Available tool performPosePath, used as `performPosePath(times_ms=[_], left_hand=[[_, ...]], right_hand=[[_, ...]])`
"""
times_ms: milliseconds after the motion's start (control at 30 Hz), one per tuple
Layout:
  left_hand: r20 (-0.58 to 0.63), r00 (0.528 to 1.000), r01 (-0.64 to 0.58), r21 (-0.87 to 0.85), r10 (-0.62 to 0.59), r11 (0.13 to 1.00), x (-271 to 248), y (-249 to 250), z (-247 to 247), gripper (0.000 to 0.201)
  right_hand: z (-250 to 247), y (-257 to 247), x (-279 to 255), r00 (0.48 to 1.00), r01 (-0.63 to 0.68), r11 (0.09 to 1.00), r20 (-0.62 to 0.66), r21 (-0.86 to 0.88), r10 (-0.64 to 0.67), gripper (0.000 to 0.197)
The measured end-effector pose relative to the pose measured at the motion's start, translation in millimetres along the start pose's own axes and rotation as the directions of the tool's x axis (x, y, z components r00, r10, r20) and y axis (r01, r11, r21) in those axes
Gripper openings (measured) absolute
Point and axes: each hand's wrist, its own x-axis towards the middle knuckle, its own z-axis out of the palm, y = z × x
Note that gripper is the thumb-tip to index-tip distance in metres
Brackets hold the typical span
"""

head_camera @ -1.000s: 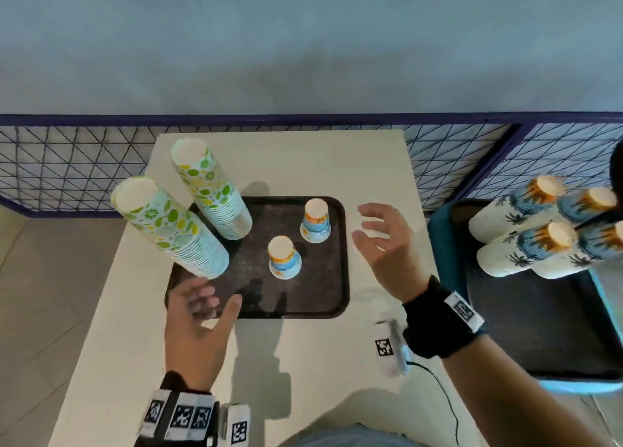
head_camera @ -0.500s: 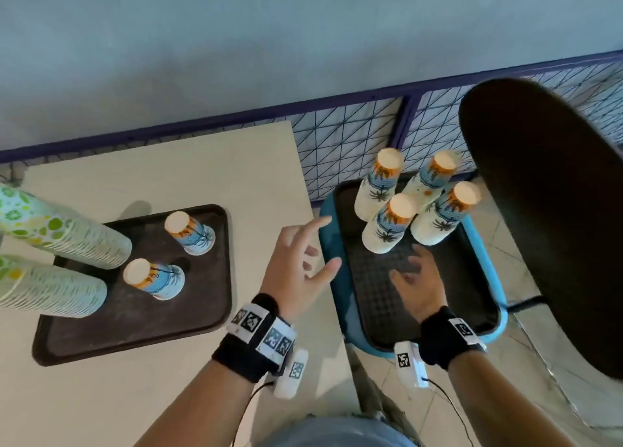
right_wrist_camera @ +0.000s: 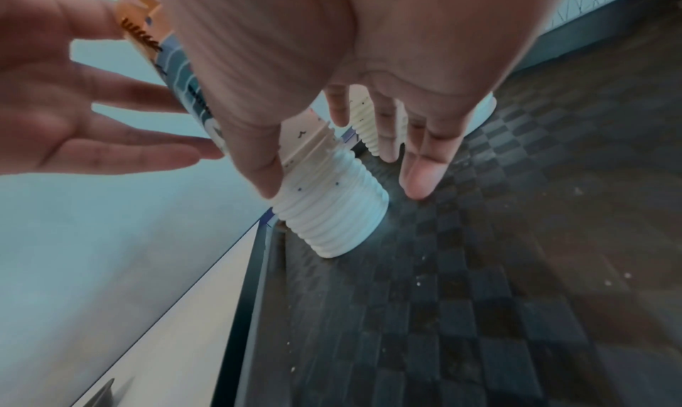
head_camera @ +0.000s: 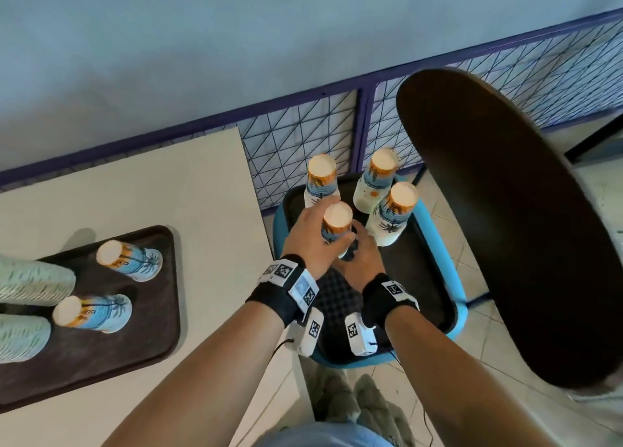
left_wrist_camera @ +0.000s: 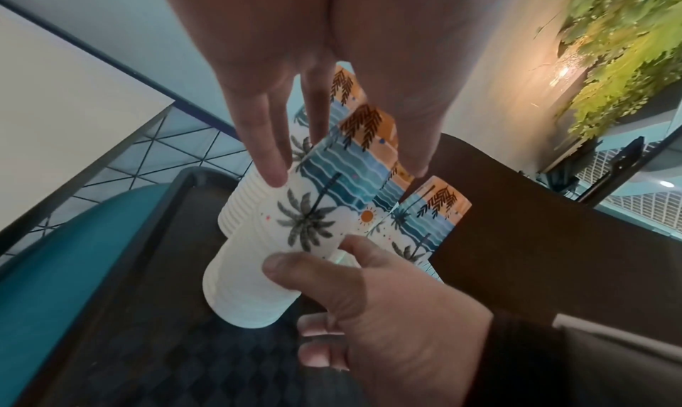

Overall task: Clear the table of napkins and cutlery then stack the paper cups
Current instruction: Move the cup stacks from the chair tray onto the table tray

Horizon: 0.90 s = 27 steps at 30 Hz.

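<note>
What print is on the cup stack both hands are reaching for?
Palm trees, blue waves, orange top on the white paper cup stack; clearest in left wrist view.

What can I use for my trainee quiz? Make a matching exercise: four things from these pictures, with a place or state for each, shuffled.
Things:
1. near cup stack
2. two single cups
3. pale green stacks
4. black tray

Places or states:
a. lies on the blue seat beside the table
b. touched by the left hand, gripped low by the right hand
c. upside down on the brown tray, apart
d. at the brown tray's left end, cut off by the picture's edge

Pairs: 1-b, 2-c, 3-d, 4-a
</note>
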Motion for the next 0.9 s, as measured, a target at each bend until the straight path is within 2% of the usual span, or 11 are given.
performPosePath(times_ms=[200, 433, 533, 667, 800, 900], left_hand=[[-0.029, 0.999, 0.036, -0.062, -0.038, 0.997, -1.4, -2.4, -1.0, 0.059], [-0.065, 0.995, 0.069, -0.179, -0.082, 0.981, -12.2, -5.6, -13.5, 0.060], [-0.058, 0.993, 0.092, -0.213, -0.107, 0.973, -16.7, -7.9, -16.0, 0.069], [0.019, 0.988, 0.150, -0.327, -0.152, 0.933, -30.0, -13.2, -13.8, 0.087], [0.127, 0.969, 0.247, -0.398, -0.214, 0.884, -37.9, -18.4, -8.6, 0.102], [0.190, 0.966, 0.245, -0.447, -0.177, 0.860, -38.5, -18.0, -4.3, 0.092]], right_hand=[[2.6, -11.2, 4.2, 0.996, 0.066, 0.998, 0.059, -0.018, -0.065, 0.108], [0.1, -21.3, -0.9, 0.993, 0.117, 0.992, 0.029, -0.037, -0.116, 0.091], [0.1, -21.1, -3.4, 0.991, 0.134, 0.991, 0.023, -0.020, -0.133, 0.089], [-2.2, -18.6, -10.5, 0.992, 0.124, 0.987, -0.003, 0.101, -0.124, 0.088], [-7.3, -16.6, -21.7, 0.980, 0.189, 0.966, 0.030, 0.177, -0.197, 0.084], [-16.4, -25.3, -33.6, 0.968, 0.221, 0.947, 0.066, 0.232, -0.242, 0.080]])
